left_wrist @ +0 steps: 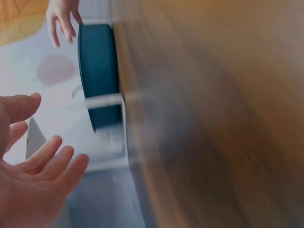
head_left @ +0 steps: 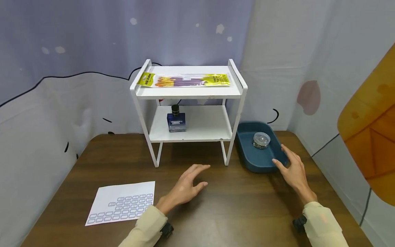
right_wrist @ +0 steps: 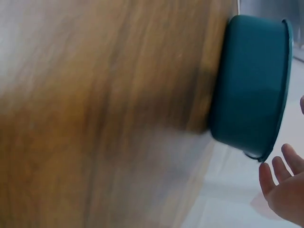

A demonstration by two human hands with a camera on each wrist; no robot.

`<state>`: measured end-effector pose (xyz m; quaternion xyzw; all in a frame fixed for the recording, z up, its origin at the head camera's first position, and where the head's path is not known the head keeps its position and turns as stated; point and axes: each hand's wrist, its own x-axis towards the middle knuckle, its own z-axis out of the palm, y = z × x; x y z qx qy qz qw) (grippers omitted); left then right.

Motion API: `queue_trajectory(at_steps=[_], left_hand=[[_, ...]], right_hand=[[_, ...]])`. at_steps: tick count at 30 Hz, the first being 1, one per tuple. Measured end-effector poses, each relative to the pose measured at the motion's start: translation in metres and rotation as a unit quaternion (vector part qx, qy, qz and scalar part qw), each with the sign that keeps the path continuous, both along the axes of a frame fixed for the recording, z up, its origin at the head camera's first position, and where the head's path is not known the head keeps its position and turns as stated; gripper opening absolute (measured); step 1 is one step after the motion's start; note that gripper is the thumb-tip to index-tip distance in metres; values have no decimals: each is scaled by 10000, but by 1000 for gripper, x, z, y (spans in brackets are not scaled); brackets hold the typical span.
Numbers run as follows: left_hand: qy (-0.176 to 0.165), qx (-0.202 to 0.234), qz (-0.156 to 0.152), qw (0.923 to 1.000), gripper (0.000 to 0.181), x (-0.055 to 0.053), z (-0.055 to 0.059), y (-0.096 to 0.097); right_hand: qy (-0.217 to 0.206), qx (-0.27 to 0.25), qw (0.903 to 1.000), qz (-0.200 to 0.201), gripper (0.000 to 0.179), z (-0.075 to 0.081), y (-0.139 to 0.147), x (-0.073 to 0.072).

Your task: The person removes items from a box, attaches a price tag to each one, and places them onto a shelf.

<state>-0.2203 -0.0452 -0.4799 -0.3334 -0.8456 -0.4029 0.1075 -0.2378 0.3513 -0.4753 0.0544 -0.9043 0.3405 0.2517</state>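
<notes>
My right hand (head_left: pixel 293 169) is at the near right corner of a dark teal tray (head_left: pixel 257 166), fingers spread and fingertips right at its rim. In the right wrist view, the tray's side (right_wrist: pixel 254 85) rises from the table with the fingertips beside one corner. Inside the tray sits a small round clear jar (head_left: pixel 261 140) with a transparent lid and dark contents. My left hand (head_left: pixel 185 185) hovers over the table in front of the shelf, fingers extended and thumb apart, holding nothing. The left wrist view shows its palm (left_wrist: pixel 33 194) with nothing in it.
A white two-tier shelf (head_left: pixel 197 92) stands at the back middle. A packet of paintbrushes (head_left: pixel 185 81) lies on top, and a dark blue bottle (head_left: pixel 176 120) stands on the lower tier. To the left lies a paper sheet of printed labels (head_left: pixel 123 202) on the wooden table (head_left: pixel 234 212).
</notes>
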Motion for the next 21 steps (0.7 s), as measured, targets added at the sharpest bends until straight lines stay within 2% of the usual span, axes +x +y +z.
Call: queue_trajectory(at_steps=[6,12,17,21], left_hand=[[231,195,-656,9974,51,-11,13,52],[420,171,-1042,9935,48,-27,30,95],[590,-10,-1115,9920,47,-46,42,124],[616,-227,-1037,9924,47,-63,45,145]], right_hand=[[-658,145,9977,-101,67,-4,15,4],[-1261,225,9916,-155,75,-6,21,2],[-1964,139,9803,-137,85,-5,24,-1],[-2293,107,9732,-148,87,-6,23,-1]])
